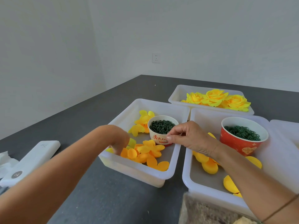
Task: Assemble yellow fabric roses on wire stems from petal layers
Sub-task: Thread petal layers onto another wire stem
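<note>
While left hand (119,143) fingers touch petal layers (145,151), grip unclear; right hand (187,136) pinched.

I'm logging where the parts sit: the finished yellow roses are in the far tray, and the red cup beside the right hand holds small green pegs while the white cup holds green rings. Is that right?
Not quite: the cups are swapped. The head view shows the red cup holding green rings and the white cup, by the right hand, holding small green pegs. The finished yellow roses are indeed in the far tray.
</note>
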